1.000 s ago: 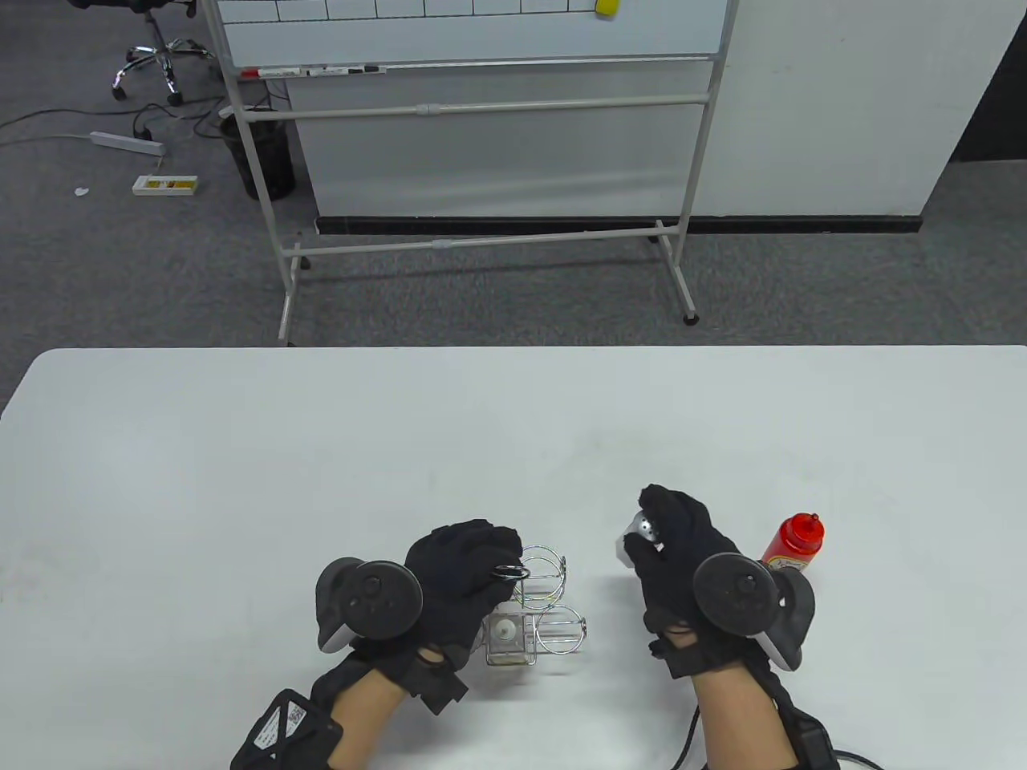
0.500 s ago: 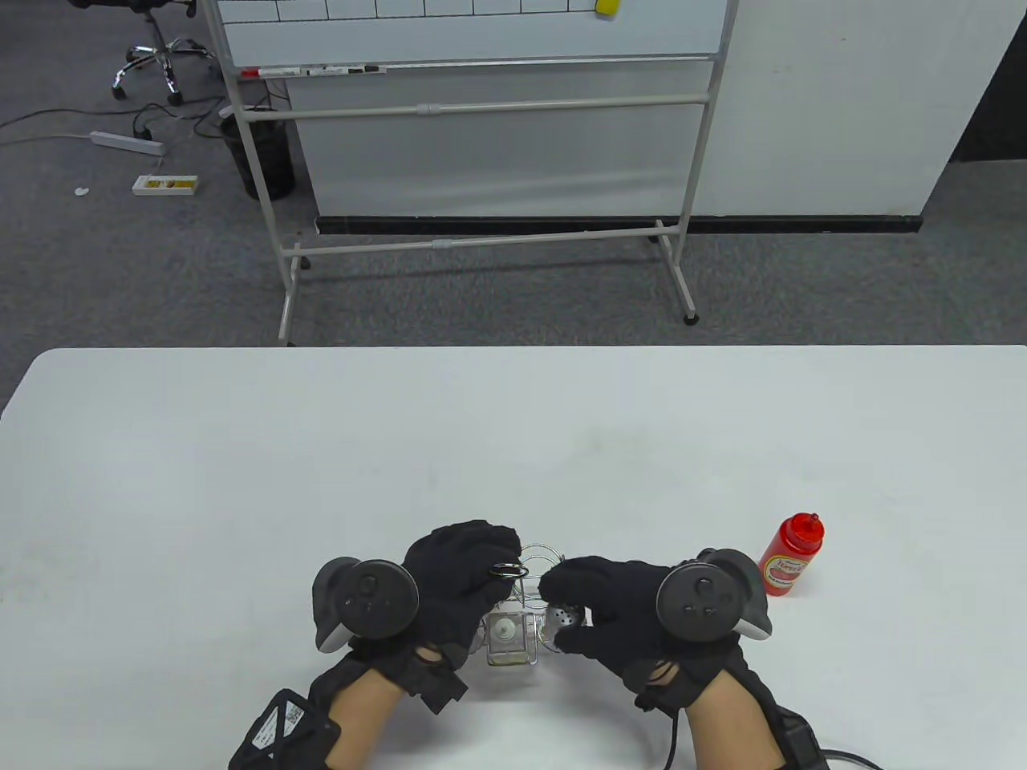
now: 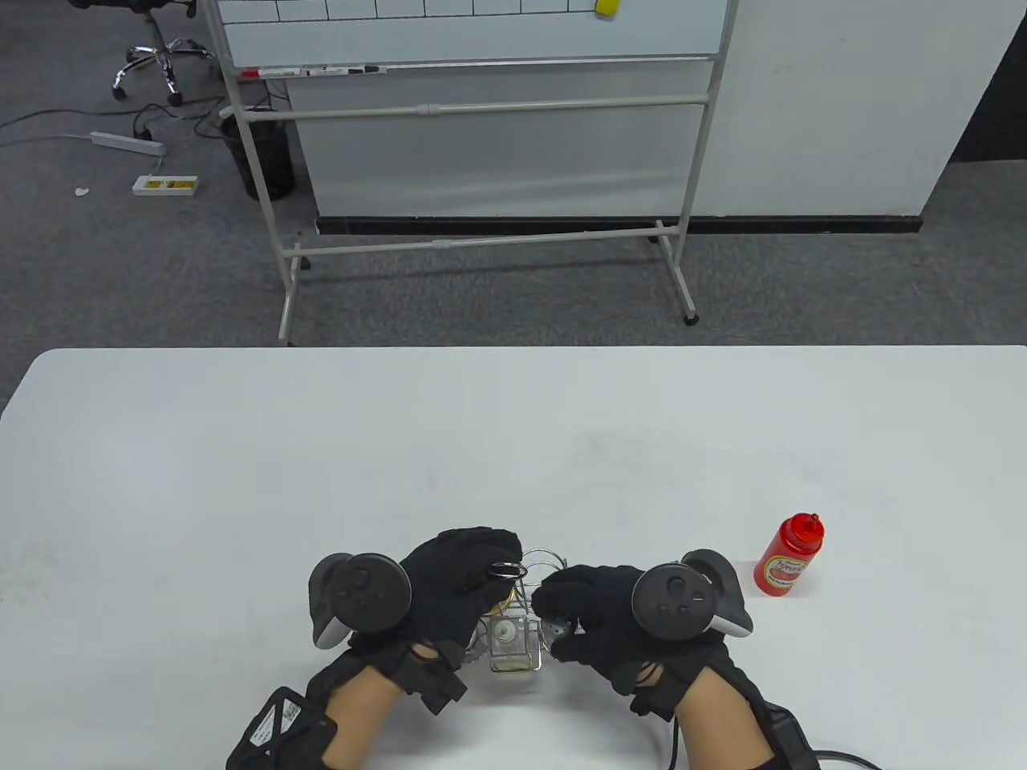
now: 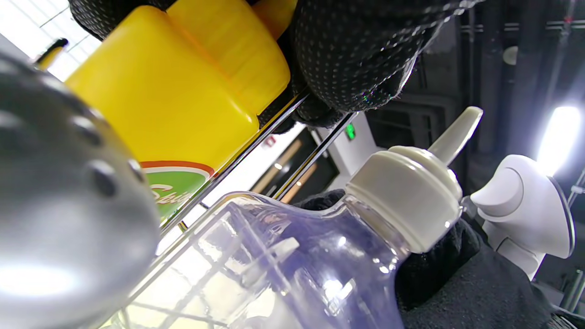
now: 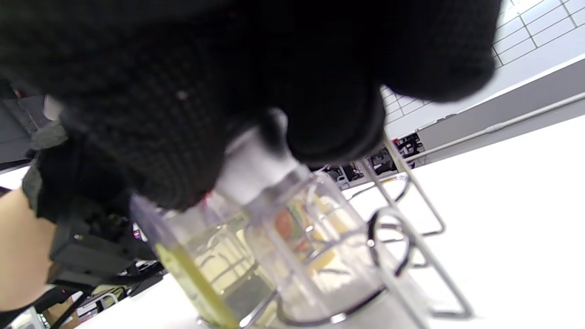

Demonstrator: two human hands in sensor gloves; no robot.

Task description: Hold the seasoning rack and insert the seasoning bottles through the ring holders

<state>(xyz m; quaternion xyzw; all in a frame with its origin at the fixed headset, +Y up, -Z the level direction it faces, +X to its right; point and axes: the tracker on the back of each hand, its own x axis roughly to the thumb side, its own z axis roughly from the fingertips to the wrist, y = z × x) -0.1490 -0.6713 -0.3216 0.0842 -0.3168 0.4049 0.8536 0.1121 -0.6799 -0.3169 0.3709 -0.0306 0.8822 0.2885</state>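
Observation:
The wire seasoning rack [image 3: 549, 556] stands near the table's front edge. My left hand [image 3: 499, 563] grips its top ring handle [image 3: 508, 570]. A clear bottle with a white spout cap [image 3: 505, 638] sits in a front ring. A yellow bottle [image 4: 173, 91] sits in the rack by my left fingers [image 4: 356, 45]. My right hand [image 3: 562, 619] grips a clear shaker with a perforated metal top [image 3: 556, 624] from above. The shaker's body [image 5: 315, 228] is down inside a ring of the rack [image 5: 411, 192]. A red bottle [image 3: 790, 553] stands alone to the right.
The white table [image 3: 513, 441] stretches far behind the rack. A whiteboard on a wheeled stand [image 3: 481, 120] and a black bin [image 3: 265, 160] are on the floor beyond the table.
My right hand carried the shaker from the right over to the rack and lowered it into a ring. My left hand kept its hold on the handle. The red bottle stayed put.

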